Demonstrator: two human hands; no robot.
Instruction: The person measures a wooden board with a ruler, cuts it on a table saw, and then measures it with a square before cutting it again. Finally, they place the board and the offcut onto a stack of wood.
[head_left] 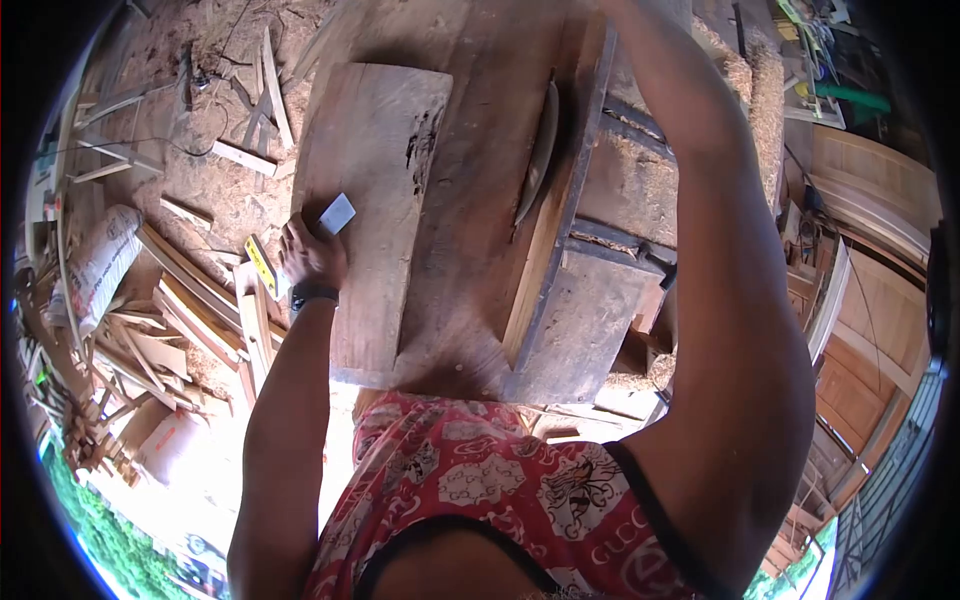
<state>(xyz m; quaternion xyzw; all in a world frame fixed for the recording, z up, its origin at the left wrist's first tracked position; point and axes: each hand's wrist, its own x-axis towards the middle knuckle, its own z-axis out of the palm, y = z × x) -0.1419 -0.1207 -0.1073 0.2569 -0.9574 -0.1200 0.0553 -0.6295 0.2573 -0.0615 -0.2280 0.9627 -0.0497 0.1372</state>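
Note:
My left hand (313, 258), with a dark band at the wrist, is at the left edge of a wide wooden board (375, 200). Its fingers are bent over that edge. Right by the fingers, a small pale rectangular piece (337, 213) lies on the board. The board has a dark, rough split near its upper right side and rests on a wooden saw table (450, 345). To its right a round saw blade (540, 155) rises through a slot. My right arm reaches forward past the blade, and its hand is out of view beyond the top edge.
A long wooden fence (560, 210) runs along the blade's right side. A yellow object (262, 265) is just left of my left hand. Offcuts (200, 305) and a white sack (105, 262) lie on the left. Sawdust covers the ground; wooden panels (870, 330) stand at right.

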